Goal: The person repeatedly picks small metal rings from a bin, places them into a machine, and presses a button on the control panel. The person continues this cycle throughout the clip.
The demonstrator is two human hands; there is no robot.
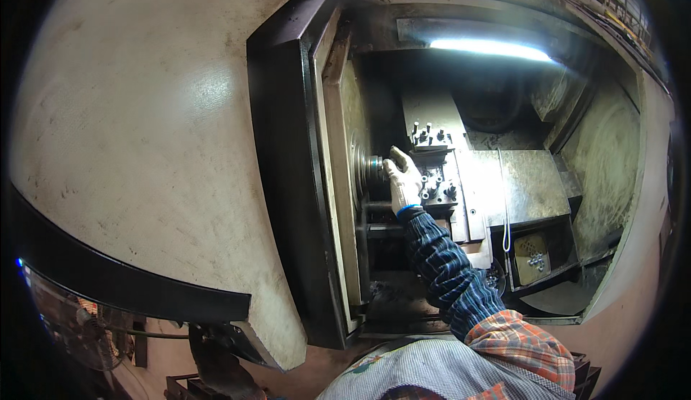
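Observation:
My right hand, in a white glove with a blue cuff edge, reaches into a lathe's lit work space. Its fingertips are bent in close to the round metal spindle nose. A thumb and finger seem to close at its end face, but whatever lies between them is too small to make out. Just right of the hand, tool blocks with several bolts sit on the slide. A dark striped sleeve cover runs up my forearm to a plaid sleeve. My left hand is out of view.
A lamp glows at the back of the enclosure. A tray with small metal parts sits at the lower right, beside a hanging white loop of cord. The dark door edge stands at the left.

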